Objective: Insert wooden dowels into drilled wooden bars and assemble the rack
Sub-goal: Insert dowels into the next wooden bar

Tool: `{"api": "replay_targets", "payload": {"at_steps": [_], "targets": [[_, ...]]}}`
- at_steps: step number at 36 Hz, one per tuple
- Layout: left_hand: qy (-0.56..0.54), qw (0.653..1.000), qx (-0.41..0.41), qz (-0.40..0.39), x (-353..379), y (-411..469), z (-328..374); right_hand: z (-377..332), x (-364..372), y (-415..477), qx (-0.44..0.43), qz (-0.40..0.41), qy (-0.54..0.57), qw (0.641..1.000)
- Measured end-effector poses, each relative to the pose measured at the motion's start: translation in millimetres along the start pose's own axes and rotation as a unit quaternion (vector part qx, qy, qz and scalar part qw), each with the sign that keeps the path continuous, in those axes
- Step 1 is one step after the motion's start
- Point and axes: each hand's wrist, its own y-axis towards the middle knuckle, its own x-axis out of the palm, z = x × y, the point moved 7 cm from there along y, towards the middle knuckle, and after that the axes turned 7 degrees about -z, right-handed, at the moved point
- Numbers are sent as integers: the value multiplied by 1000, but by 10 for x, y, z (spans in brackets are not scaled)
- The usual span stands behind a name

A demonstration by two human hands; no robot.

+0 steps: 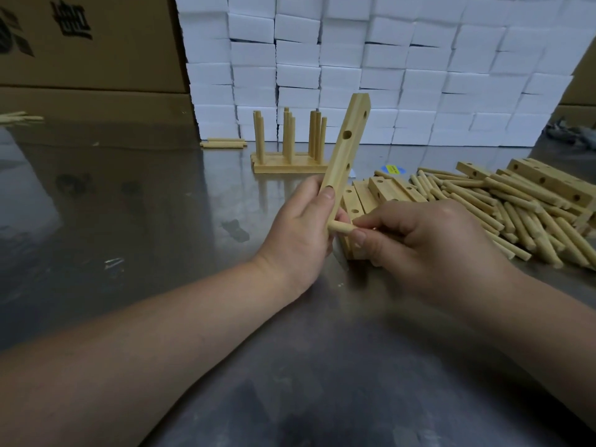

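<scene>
From my head camera, my left hand (300, 227) grips a drilled bar (346, 150) by its lower end, thumb pressed on the front face and the other fingers curled behind it. The bar stands above the table, tilted so its top leans right and away from me, with a row of holes showing along its face. My right hand (429, 240) pinches a short dowel (340, 228) between thumb and forefinger, the remaining fingers curled under. The dowel lies level and its left tip meets the bar's bottom end; I cannot tell how far it sits in a hole.

Just right of my hands lie spare bars (380, 188) and a heap of dowels (516, 217) on the metal table (129, 221). Farther back stands a finished rack (288, 146) with upright dowels, near two loose dowels (222, 143). Behind are stacked white boxes (387, 59) and brown cartons (90, 43).
</scene>
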Motion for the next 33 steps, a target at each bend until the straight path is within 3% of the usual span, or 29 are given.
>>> {"api": "replay_targets", "payload": {"at_steps": [8, 13, 16, 20, 24, 33], "targets": [[56, 998, 8, 24, -65, 41, -91, 44, 11, 16, 68, -43, -2, 997], [3, 990, -51, 130, -263, 67, -166, 319, -344, 12, 147, 80, 56, 984], [-34, 982, -77, 171, -359, 69, -190, 670, -610, 29, 227, 132, -22, 965], [-27, 979, -95, 180, -384, 77, -225, 1140, -597, 59, 345, 8, -162, 925], [-30, 980, -96, 173, -375, 76, -227, 1421, -335, 38, 364, -140, -227, 892], [-7, 981, -94, 168, -368, 79, -227, 1588, -218, 1, 388, -181, -277, 860]]}}
